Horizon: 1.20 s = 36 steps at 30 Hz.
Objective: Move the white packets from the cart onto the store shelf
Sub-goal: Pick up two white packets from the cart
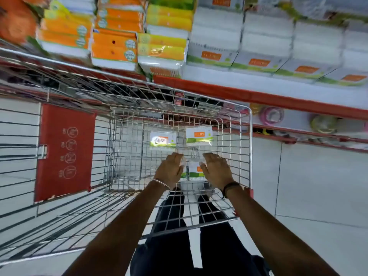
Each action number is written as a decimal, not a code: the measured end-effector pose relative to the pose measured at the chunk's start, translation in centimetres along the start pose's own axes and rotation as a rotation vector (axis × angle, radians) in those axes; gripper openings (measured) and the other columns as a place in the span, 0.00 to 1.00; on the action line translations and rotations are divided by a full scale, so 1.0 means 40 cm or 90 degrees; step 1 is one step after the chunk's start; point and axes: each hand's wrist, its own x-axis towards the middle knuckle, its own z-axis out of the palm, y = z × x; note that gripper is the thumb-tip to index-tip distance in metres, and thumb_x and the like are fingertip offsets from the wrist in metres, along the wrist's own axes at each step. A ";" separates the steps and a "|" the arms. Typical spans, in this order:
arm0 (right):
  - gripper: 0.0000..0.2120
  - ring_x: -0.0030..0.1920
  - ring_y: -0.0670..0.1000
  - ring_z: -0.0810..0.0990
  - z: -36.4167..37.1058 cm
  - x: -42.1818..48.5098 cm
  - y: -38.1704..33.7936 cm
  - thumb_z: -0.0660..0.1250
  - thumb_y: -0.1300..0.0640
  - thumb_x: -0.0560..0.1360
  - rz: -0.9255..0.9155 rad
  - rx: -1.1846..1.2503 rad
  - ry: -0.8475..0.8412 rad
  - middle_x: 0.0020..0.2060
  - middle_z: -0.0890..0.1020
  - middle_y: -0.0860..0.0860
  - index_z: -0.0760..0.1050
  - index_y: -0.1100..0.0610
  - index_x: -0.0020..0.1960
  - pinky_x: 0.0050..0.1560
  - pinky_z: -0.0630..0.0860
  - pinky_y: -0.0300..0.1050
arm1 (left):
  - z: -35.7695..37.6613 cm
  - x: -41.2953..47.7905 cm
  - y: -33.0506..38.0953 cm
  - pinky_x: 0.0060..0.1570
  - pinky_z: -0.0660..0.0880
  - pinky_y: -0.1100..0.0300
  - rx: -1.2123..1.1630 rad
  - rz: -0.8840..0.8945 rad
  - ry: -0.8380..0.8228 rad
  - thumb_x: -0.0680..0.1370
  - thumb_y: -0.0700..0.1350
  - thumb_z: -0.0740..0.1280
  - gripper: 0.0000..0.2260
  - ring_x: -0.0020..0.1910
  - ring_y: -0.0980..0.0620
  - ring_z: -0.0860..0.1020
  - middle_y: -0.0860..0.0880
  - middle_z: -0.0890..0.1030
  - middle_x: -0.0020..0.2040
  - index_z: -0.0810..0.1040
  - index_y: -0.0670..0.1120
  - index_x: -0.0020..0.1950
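Note:
Three white packets with green and orange labels lie on the floor of the wire cart [247,148]. One packet [162,140] is at the far left and another [199,135] at the far right. The nearest packet [194,171] sits between my hands. My left hand [171,169] touches its left edge and my right hand [216,169] covers its right edge, fingers spread around it. Whether the packet is lifted off the cart floor cannot be told. The store shelf [258,96] with its red edge runs above the cart, stacked with matching white packets [258,46].
Orange and yellow-green packets [119,44] fill the shelf's left part. A red child-seat flap [63,152] hangs in the cart on the left. A lower shelf [298,134] holds round coloured items. White tiled floor lies to the right of the cart.

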 end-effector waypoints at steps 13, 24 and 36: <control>0.33 0.72 0.60 0.62 0.162 0.099 0.066 0.72 0.64 0.67 0.007 -0.136 -0.103 0.71 0.65 0.60 0.62 0.63 0.68 0.72 0.59 0.54 | 0.116 0.059 -0.121 0.74 0.58 0.50 0.170 -0.082 -0.122 0.71 0.43 0.72 0.33 0.72 0.41 0.63 0.37 0.65 0.72 0.60 0.36 0.70; 0.25 0.62 0.60 0.71 0.055 0.008 0.016 0.65 0.65 0.72 0.007 -0.024 -0.130 0.63 0.74 0.60 0.64 0.61 0.67 0.62 0.68 0.50 | -0.003 -0.041 -0.013 0.52 0.75 0.51 0.203 -0.120 -0.115 0.71 0.35 0.67 0.25 0.55 0.42 0.77 0.42 0.79 0.56 0.64 0.43 0.66; 0.27 0.67 0.57 0.69 -0.271 -0.127 -0.076 0.69 0.66 0.69 -0.004 0.035 0.070 0.67 0.72 0.56 0.69 0.58 0.67 0.68 0.65 0.48 | -0.278 -0.113 0.174 0.56 0.76 0.49 0.206 -0.134 0.060 0.71 0.38 0.67 0.23 0.58 0.42 0.77 0.44 0.78 0.61 0.71 0.48 0.65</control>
